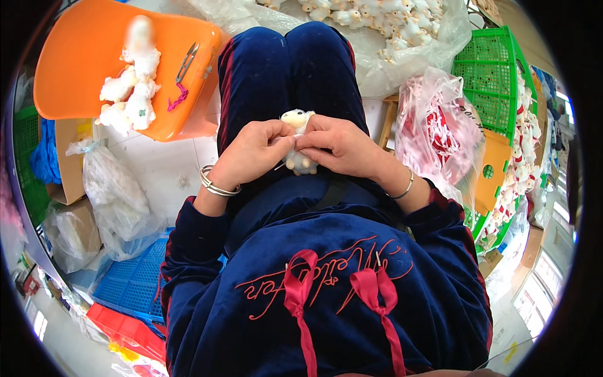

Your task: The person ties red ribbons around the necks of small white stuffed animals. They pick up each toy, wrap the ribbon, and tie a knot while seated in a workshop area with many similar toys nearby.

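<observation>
A small white plush sheep (302, 164) is held upright over my lap, its head with a dark eye above my fingers and its stubby feet below. My left hand (254, 151) pinches at the sheep's neck from the left, thumb and forefinger together. From the right, my right hand (344, 148) closes its fingertips on the same spot. My fingers hide the middle of the toy, and whether a thin ribbon or thread lies between them cannot be made out.
On an orange chair (69, 69) at left lie several white plush toys (129, 94) and thread snips (187, 63) with a pink cord. A plastic bag of red and white ribbons (440, 125) stands right, beside green crates (487, 63). Many plush toys (377, 19) lie on plastic sheeting ahead.
</observation>
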